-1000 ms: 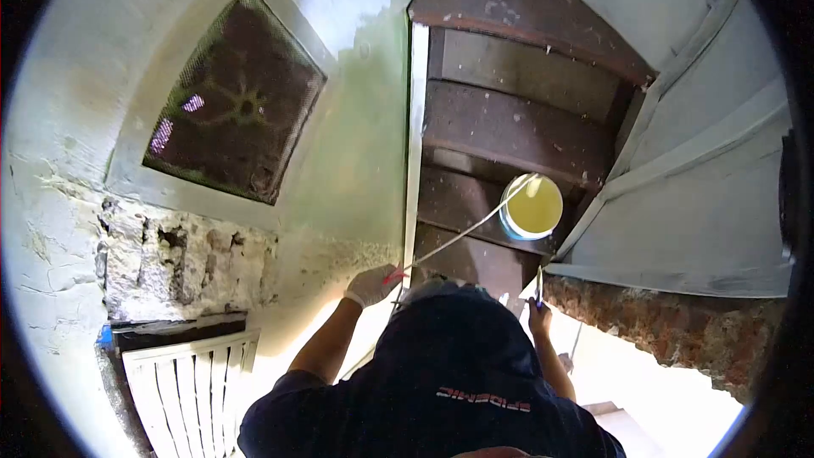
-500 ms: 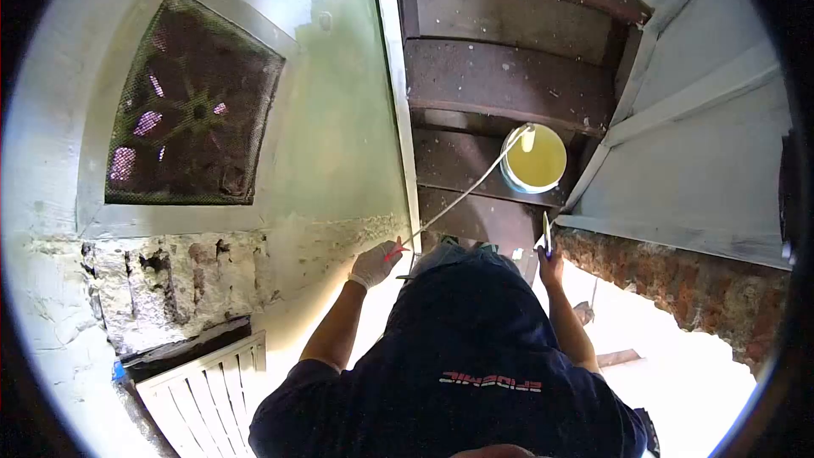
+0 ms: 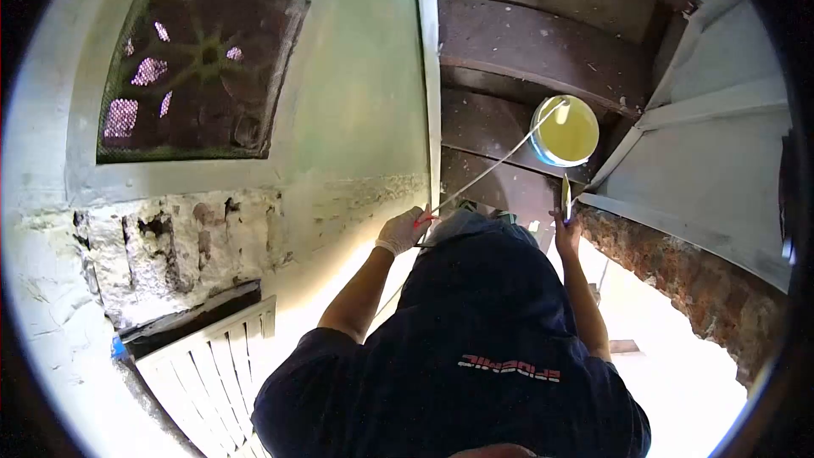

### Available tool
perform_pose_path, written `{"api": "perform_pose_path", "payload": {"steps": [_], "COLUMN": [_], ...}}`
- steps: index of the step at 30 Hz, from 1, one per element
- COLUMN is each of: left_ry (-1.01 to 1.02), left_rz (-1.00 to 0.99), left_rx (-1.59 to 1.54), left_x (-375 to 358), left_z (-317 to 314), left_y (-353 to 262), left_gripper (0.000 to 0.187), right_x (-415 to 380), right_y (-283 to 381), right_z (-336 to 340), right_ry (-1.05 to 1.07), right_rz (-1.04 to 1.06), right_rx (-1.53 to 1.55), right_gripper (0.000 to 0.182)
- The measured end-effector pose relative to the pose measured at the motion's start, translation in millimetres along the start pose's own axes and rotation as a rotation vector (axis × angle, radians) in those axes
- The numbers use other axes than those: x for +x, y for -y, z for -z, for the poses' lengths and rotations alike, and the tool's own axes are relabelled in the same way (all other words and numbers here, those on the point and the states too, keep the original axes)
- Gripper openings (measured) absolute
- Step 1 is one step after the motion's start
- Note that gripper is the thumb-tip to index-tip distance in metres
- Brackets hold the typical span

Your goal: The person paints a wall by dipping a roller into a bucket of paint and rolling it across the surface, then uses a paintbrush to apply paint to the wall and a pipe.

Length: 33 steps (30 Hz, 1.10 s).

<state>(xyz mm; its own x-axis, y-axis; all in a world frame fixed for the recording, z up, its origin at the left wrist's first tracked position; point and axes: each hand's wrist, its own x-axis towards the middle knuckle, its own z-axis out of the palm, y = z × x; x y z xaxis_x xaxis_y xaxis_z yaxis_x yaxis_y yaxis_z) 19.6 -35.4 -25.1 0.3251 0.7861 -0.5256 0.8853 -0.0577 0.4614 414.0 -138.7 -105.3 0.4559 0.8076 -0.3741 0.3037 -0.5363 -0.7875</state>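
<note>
My left hand [image 3: 404,231], in a thin pale glove, is closed around the red handle end of a long-handled mini paint roller [image 3: 500,161]. Its white rod runs up to a bucket [image 3: 540,149], where the pale roller head rests inside near the rim, above yellowish liquid. The bucket stands on a brown wooden stair step [image 3: 482,123]. On the other side, just below the bucket, my bare right hand [image 3: 567,236] grips a slim upright tool [image 3: 566,197] with a pale narrow blade. Its exact kind is too small to make out.
Brown steps [image 3: 543,38] rise ahead, between a green-painted wall [image 3: 373,85] and a grey panel [image 3: 721,161]. A mesh-covered opening [image 3: 199,59] is at the left, above rough broken plaster [image 3: 174,250]. A slatted white panel [image 3: 212,377] leans below. Exposed brick [image 3: 678,263] edges the right.
The view has shifted, so the bucket, steps and walls appear higher and further right. Both hands keep their hold, and the roller still spans from my left hand to the bucket.
</note>
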Motion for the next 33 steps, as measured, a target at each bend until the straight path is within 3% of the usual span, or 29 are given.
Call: {"api": "perform_pose_path", "payload": {"steps": [3, 4, 9, 12, 13, 16, 18, 20, 22, 24, 26, 30, 33], "left_ry": [-0.009, -0.004, 0.011, -0.081, -0.015, 0.09, 0.011, 0.046, 0.029, 0.036, -0.019, 0.039, -0.021], "left_rz": [0.043, 0.031, 0.065, 0.008, 0.027, 0.117, -0.003, 0.015, 0.001, -0.004, -0.034, -0.01, -0.043], "left_rx": [0.015, 0.003, -0.049, -0.053, -0.068, -0.045, -0.015, -0.052, -0.057, -0.013, -0.023, -0.084, -0.068], "left_x": [-2.0, -3.1, -10.4, -11.5, -13.7, -13.7, -14.8, -16.2, -16.6, -17.5, -18.0, -22.9, -18.7], "left_z": [-5.5, -6.4, 7.6, 3.3, 9.5, 7.8, -4.7, 2.7, 2.9, -1.8, -10.4, 5.8, -2.9], "left_y": [2.7, 4.1, -8.3, -1.0, -5.1, 4.0, 16.8, 9.4, 8.7, 12.4, 22.4, 5.7, 11.0], "left_gripper": [0.033, 0.035, 0.036, 0.035, 0.035, 0.036, 0.037, 0.038, 0.037, 0.035, 0.034, 0.036, 0.036], "right_x": [-1.4, 0.5, -2.4, -3.0, -3.4, 2.7, -0.1, -6.4, -7.4, -5.0, -8.8, -6.2, -7.7], "right_y": [0.6, -3.4, -12.7, -14.6, -19.5, -33.3, -33.8, -9.4, -13.6, -15.1, -10.0, -19.4, -28.3], "right_z": [-0.9, 3.6, 7.0, 8.5, 6.6, 5.3, 8.7, 13.6, 8.1, 11.6, 10.1, 9.2, 13.7], "right_ry": [-0.028, 0.017, -0.03, -0.041, -0.073, -0.021, 0.012, 0.028, -0.039, 0.001, -0.069, -0.088, 0.012], "right_rz": [-0.007, -0.066, -0.047, -0.045, 0.063, 0.081, 0.05, -0.058, 0.089, 0.001, 0.091, 0.08, -0.006], "right_rx": [0.003, -0.138, -0.08, -0.126, 0.008, 0.087, 0.037, -0.078, 0.041, -0.06, -0.014, 0.004, -0.03], "right_gripper": [0.033, 0.03, 0.034, 0.035, 0.033, 0.031, 0.032, 0.033, 0.032, 0.033, 0.033, 0.033, 0.031]}}
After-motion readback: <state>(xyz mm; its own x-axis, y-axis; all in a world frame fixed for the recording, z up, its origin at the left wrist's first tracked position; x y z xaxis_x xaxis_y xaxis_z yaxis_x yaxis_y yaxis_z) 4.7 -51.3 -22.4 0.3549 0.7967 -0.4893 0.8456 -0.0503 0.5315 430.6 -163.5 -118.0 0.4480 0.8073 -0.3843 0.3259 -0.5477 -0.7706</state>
